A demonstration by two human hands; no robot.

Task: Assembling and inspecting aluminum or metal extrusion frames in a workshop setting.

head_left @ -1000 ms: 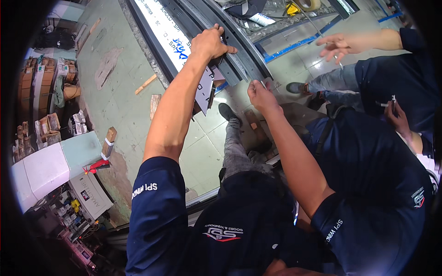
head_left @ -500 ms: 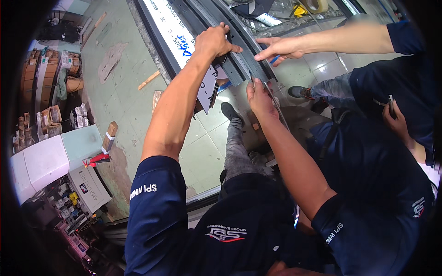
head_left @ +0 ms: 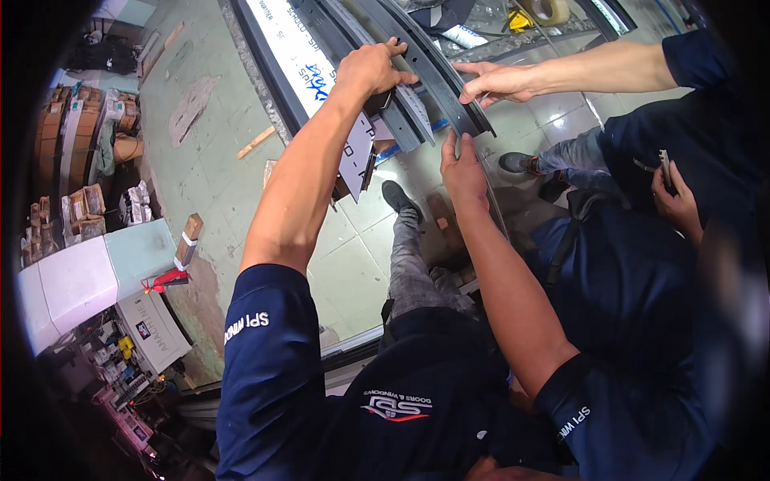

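spreading my left hand point(head_left: 370, 70) over the inner grey profile point(head_left: 403, 128), fingertips toward the outer profile point(head_left: 449, 96), seemingly to steady both; can't tell if it clasps. my right hand point(head_left: 465, 172), fingers raised near the outer one's end, grip unclear. co-worker's hand point(head_left: 501, 82) just beyond.

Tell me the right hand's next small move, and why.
The right hand should probably close its fingers around the near end of the outer grey profile: they are right by that end, the left hand is farther up, and a co-worker's hand is at the outer edge.
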